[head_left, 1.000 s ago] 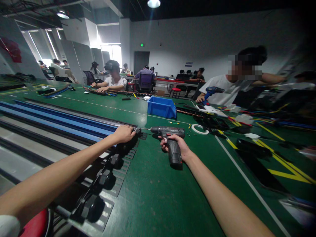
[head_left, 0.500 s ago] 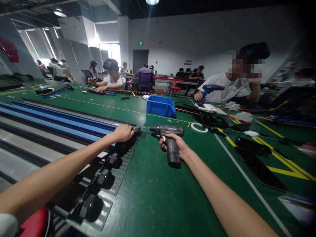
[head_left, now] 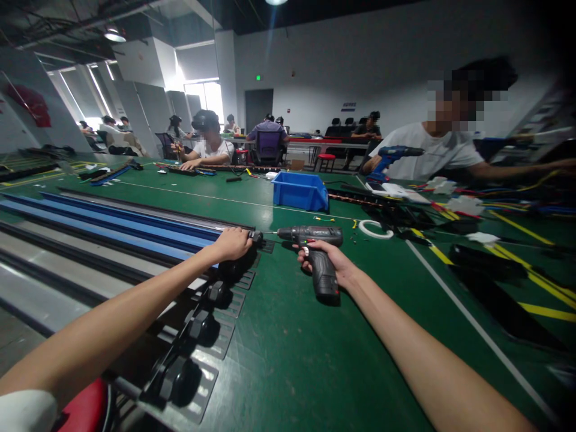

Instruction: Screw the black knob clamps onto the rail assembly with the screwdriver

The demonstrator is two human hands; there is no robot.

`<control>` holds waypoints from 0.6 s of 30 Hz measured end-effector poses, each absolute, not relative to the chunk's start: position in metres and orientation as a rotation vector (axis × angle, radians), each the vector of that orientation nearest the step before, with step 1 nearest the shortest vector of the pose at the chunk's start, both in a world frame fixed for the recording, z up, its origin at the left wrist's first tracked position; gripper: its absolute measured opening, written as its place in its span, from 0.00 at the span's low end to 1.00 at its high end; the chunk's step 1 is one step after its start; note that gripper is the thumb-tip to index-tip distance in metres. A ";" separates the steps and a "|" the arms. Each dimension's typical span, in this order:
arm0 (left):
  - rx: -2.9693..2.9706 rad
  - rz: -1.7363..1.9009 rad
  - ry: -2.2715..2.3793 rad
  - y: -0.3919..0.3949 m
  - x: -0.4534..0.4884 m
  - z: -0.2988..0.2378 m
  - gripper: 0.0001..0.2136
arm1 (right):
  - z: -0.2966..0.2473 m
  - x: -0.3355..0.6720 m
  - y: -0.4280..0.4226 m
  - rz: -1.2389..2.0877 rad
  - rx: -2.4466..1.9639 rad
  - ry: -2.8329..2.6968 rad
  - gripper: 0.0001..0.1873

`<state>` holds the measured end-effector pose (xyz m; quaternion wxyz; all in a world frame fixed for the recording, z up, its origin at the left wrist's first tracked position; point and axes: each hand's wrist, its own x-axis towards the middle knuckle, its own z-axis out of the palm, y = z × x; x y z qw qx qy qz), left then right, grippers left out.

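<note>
My right hand (head_left: 332, 263) grips a black cordless drill (head_left: 324, 273) by its handle, with a finger at the trigger. The drill lies level and its thin bit (head_left: 270, 232) points left at a black end fitting (head_left: 256, 237) on the farthest rail. My left hand (head_left: 234, 242) is closed on that rail end, right beside the fitting; its fingertips are partly hidden. Long blue and grey rails (head_left: 135, 222) run leftward beneath my left forearm. Nearer to me, several similar black fittings (head_left: 204, 327) with slotted metal plates (head_left: 207, 384) line the rail ends.
A blue bin (head_left: 300, 192) stands beyond the drill on the green table (head_left: 288, 360). A white ring (head_left: 375, 229), small yellow pieces and wires lie to its right. Across the table a co-worker (head_left: 441, 150) sits behind a blue drill (head_left: 391, 159). A red stool (head_left: 85, 408) is at lower left.
The whole view has shifted a little, so things sit farther right. Both hands and the drill keep nearly the same pose. The co-worker at right has lowered a raised arm and stretched it rightward.
</note>
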<state>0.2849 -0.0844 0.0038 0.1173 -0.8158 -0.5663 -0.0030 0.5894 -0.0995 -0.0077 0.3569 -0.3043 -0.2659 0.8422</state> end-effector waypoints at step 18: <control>-2.401 -0.043 -1.659 -0.082 0.284 0.002 0.20 | -0.011 0.588 -0.102 2.125 -0.833 -0.692 0.07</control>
